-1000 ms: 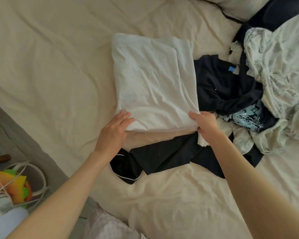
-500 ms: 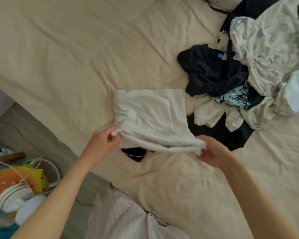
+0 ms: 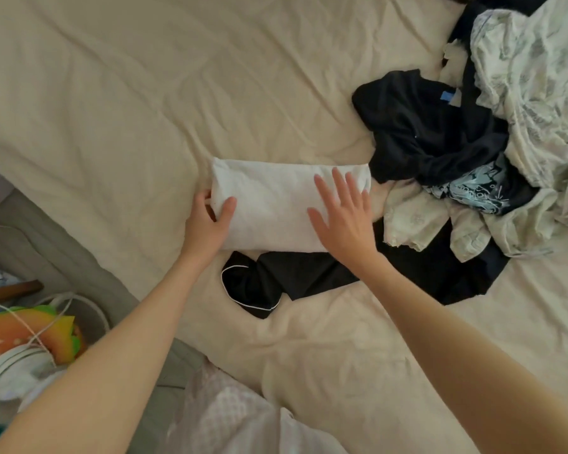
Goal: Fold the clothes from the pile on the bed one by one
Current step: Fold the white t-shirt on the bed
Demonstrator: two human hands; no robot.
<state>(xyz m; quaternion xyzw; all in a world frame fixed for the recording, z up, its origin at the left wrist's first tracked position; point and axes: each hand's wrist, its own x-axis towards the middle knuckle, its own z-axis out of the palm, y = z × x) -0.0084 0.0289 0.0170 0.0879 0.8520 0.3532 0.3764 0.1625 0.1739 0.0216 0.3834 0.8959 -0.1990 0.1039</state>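
Off the bed's left edge, on the floor, sit a bright orange toy and a white round object with cords — neither belongs to the job. On the cream sheet near the middle lies the white garment, now a compact oblong. A second ago it was a broader rectangle spread flat; half a second ago both hands were carrying its near edge up and over; now that fold is down and the piece is about half as deep. The left hand grips the garment's left end, thumb on top and fingers tucked under or behind the edge. The right hand has let go of its corner and is spread flat, fingers straight, over the right part of the fold — whether it presses or only hovers I cannot tell. Just below, a black garment with white piping lies partly under the white one. To the right the pile waits: dark tops, a printed pale piece, a cream one, all crumpled. Judging from this, the white piece is nearly done, needing perhaps a smoothing and setting aside, and most of the pile has yet to be folded.
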